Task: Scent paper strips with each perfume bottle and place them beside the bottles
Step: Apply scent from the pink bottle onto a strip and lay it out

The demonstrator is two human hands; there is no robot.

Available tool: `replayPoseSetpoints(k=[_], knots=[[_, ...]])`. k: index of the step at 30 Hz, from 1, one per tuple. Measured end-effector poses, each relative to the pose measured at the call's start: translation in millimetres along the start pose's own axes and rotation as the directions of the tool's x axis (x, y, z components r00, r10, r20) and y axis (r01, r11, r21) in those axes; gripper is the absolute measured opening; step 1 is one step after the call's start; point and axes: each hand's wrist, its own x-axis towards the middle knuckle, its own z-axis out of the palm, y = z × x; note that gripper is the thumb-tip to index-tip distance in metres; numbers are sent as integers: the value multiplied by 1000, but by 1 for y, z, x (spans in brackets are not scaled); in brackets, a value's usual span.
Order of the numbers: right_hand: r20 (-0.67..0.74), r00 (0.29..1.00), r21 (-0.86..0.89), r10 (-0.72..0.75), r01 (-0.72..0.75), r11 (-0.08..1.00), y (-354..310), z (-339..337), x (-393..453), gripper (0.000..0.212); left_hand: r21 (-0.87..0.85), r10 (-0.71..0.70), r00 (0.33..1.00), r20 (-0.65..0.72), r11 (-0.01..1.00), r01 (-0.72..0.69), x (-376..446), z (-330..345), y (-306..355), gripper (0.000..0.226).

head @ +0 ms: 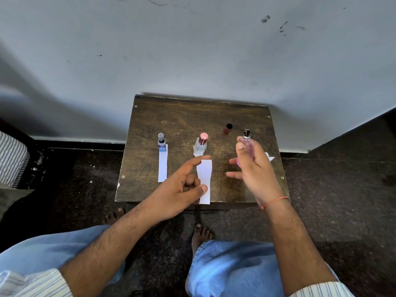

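I see my left grip (182, 190) pinching a white paper strip (204, 181) above the worktop (182, 116), while my right grip (255, 168) holds the pink bottle (247, 147) upright beside it, its dark cap (228, 128) standing apart.

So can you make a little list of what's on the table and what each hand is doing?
table: small dark wooden table
left bottle: blue bottle, paper strip lying by it
middle bottle: clear bottle, pink cap
loose cap: dark cap, standing alone
left hand: pinches a white strip
right hand: holds pink bottle, nozzle up
more paper: white bit behind the right hand
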Motion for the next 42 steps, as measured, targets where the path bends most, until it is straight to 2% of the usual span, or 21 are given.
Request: replayPoseSetpoints(k=[3,6,9,12,15,17,20,22,25,27,30,33,38,42], knots=[[-53,990,-187,-132,120,975,7,-8,7,16,-18,-10,1000,2,1000,10,1,1,-1,71],[-85,951,-433,-299,235,870,14,-20,12,22,-21,-6,1000,6,1000,6,2,2,0,71],[-87,950,-507,-301,218,834,11,-24,14,24,-3,-6,1000,4,1000,6,2,3,1,70],[-100,971,-377,-218,166,911,10,-24,15,15,0,-11,1000,2,1000,11,1,4,1,69],[-95,995,-22,22,-24,999,3,-21,9,18,5,-11,1000,-1,1000,11,3,4,0,68],[32,988,174,151,-154,973,-4,-20,3,29,-9,-9,1000,-7,1000,8,4,4,0,67],[218,956,278,196,-254,926,-12,-20,-6,26,-57,-25,1000,-15,998,24,6,6,4,65],[251,948,263,198,-263,928,-11,-20,-9,22,-76,-38,999,-24,996,37,7,10,6,64],[278,938,156,206,-256,954,-7,-18,-13,45,-75,-42,999,-23,996,40,10,15,8,64],[301,927,86,222,-259,962,-5,-17,-18,51,-66,-41,999,-13,997,40,12,17,9,63],[346,907,-34,242,-245,969,-5,-17,-27,46,-51,-26,999,-26,998,24,14,21,13,65],[385,887,-119,255,-226,967,-4,-20,-37,49,-37,-24,994,-111,999,20,17,22,13,62],[370,896,-133,246,-211,968,-5,-21,-45,34,-67,-56,981,-186,997,44,19,26,17,52],[335,912,-113,238,-212,971,-8,-24,-43,31,-96,-83,976,-201,993,65,19,28,18,53]])
